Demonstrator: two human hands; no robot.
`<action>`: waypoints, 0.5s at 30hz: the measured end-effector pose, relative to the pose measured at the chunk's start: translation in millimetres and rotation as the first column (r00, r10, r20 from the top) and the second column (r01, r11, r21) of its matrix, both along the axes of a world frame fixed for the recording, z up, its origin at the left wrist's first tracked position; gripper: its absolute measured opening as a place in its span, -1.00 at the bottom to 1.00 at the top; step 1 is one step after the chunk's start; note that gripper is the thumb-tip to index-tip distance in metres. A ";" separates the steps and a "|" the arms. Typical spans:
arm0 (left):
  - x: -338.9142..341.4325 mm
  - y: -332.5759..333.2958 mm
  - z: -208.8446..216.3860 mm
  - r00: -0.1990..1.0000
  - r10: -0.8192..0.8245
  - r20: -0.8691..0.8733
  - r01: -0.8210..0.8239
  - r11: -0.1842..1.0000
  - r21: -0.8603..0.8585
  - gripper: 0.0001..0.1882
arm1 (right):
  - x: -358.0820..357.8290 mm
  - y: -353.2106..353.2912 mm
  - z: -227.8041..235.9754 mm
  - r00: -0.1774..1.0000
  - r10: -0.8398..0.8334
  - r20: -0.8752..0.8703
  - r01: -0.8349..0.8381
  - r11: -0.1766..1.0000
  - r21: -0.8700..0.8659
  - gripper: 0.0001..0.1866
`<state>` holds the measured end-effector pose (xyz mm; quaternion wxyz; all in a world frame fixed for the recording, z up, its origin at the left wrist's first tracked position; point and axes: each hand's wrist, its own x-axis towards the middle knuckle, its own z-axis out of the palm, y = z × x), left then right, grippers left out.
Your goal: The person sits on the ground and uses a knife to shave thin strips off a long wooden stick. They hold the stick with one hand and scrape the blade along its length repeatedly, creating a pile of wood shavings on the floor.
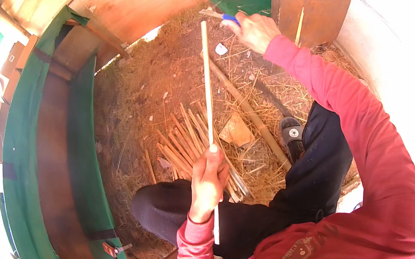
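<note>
My left hand (207, 182) is closed around a long, pale wooden strip (207, 83), gripping it below its middle. The strip stands nearly upright in the view, its lower end beside my dark trousers. My right hand (256, 34), arm stretched forward, grips what looks like a knife by its blue handle (229, 19). Its tip part lies just beyond the strip's far end; whether they touch I cannot tell. Beneath and beside my left hand, several similar strips (183, 143) lie fanned out on the ground.
A long pole (250, 109) lies on the straw-strewn ground by my slippered foot (292, 131), near a flat tan piece (236, 130). Green-covered shelving (83, 149) lines the left, with a red-and-metal tool (115, 250) on it. A brown box-like cabinet (314, 7) stands at the far right.
</note>
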<state>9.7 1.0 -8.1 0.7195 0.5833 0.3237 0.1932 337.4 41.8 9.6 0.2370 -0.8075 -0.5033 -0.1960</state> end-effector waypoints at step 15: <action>-9.9 7.4 -10.9 0.981 0.156 -0.113 -0.124 0.960 0.251 -0.48 | -86.5 -28.8 -22.9 0.771 0.634 0.058 -0.635 0.773 -0.017 -0.55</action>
